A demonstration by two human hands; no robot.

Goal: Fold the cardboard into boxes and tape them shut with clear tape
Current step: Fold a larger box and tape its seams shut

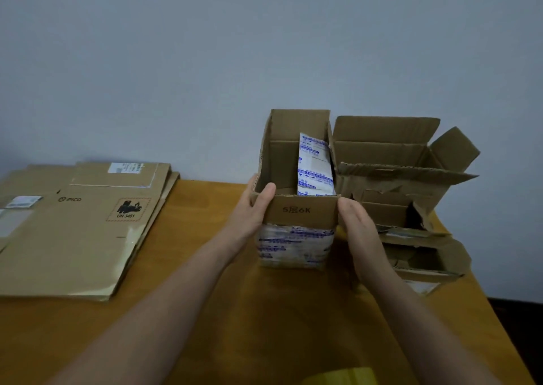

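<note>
Small box (296,211): stands upright on the table (205,311), centre of view, directly in front of the person; top flaps up, mouth open, not yet closed or taped on top.
Lower walls: wrapped in white tape with blue print; judged an old wrap, not clear tape.
Left hand (249,211): grips the near left corner, thumb on the front face below the rim, fingers round the left wall.
Right hand (357,226): lies flat against the right wall, fingers straight.
Reason for hold: hands apart, one on each side, judged to square and steady the box before the flaps are folded down.
Contents, small box: a white blue-printed piece (314,164) leans on the right inner wall; whether tape or a pack cannot be told.
Larger open box (382,152): just beside, to the right; flaps splayed, edges torn, interior hidden.
Low torn box (423,258): nearer, at the right edge; contents unclear.
Flat cardboard stack (73,231): left, well apart, unfolded.
Yellow object (343,376): bottom edge, blurred, unidentified.
</note>
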